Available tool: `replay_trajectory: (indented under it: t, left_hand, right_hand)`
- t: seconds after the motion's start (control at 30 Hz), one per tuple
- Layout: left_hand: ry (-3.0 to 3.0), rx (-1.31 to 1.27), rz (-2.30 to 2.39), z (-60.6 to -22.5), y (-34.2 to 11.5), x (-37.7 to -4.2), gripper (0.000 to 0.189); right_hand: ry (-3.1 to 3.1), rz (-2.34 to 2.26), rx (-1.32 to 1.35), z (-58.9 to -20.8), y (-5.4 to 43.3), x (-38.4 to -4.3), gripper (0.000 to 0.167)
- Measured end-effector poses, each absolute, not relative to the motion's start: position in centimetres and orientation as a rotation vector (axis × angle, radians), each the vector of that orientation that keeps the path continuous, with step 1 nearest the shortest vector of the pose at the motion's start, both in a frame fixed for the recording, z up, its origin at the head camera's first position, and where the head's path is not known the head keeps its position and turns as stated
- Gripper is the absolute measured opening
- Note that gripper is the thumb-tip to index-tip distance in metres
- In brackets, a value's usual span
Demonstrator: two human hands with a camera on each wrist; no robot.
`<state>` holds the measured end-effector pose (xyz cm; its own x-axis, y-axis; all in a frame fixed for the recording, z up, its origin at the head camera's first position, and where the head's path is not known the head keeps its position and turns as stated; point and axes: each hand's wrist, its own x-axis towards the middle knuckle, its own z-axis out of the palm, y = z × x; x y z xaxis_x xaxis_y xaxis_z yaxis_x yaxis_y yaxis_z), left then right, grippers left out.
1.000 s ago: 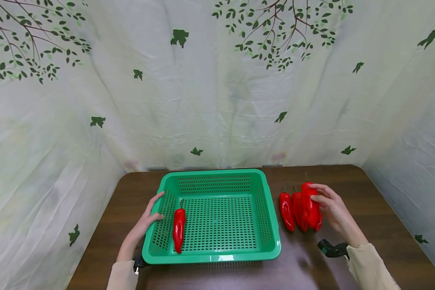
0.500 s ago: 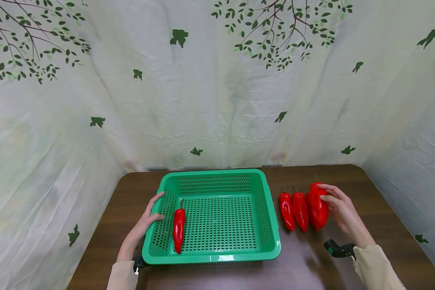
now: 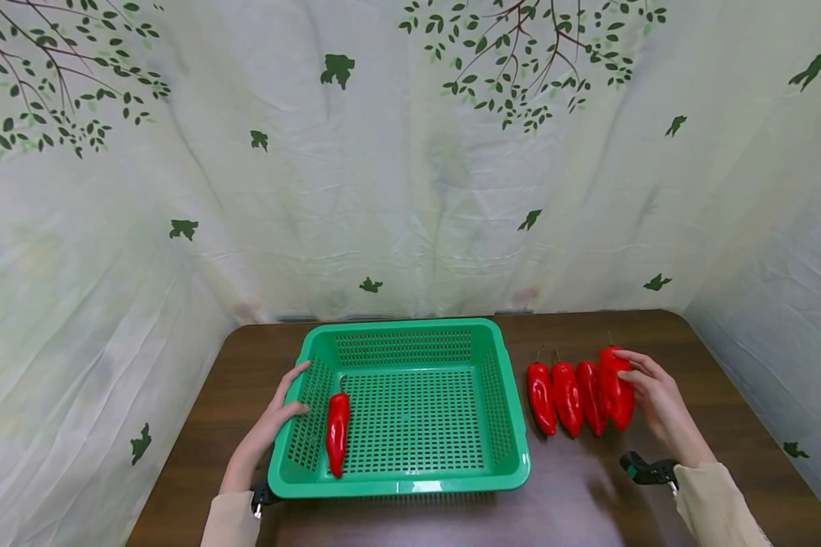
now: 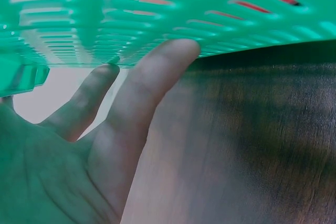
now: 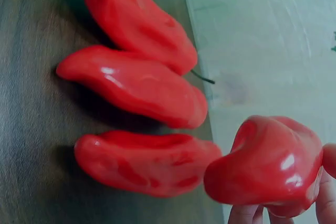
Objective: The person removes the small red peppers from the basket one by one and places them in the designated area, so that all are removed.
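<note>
A green perforated basket (image 3: pixel 417 486) sits on the wooden table, with one red chili pepper (image 3: pixel 338 434) lying along its left side. My left hand (image 3: pixel 274 418) rests at the basket's left rim, thumb and fingers spread and fairly straight; in the left wrist view the thumb (image 4: pixel 152 77) lies against the green slatted plastic. To the basket's right, my right hand (image 3: pixel 657 399) pinches a red chili pepper (image 3: pixel 616 389) by its upper side, stem pointing away. Three others lie in a row left of it: a nearest pepper (image 5: pixel 149 163), a middle pepper (image 5: pixel 139 87) and a far pepper (image 5: pixel 139 22).
The dark wooden table (image 3: pixel 520 516) ends at a back edge against a pale curtain (image 3: pixel 410 190) printed with leaves and branches. Curtain hangs on both sides too. A black wrist camera (image 3: pixel 646 469) sits below my right hand.
My right hand has moved right with its chili pepper, away from the row. The peppers it covered before now show separately. My left hand and the basket stay still.
</note>
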<state>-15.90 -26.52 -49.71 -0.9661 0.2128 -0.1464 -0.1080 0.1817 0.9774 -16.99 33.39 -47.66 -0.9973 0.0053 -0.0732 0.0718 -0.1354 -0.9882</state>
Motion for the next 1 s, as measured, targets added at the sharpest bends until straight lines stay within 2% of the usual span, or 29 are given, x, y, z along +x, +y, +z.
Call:
replay_trajectory:
  t: [1.0]
  left_hand:
    - [2.219,0.133,1.883,-50.0,-26.6,-16.0,0.069]
  right_hand:
    - [2.199,-2.162,0.325,-50.6,35.3,-17.7,0.023]
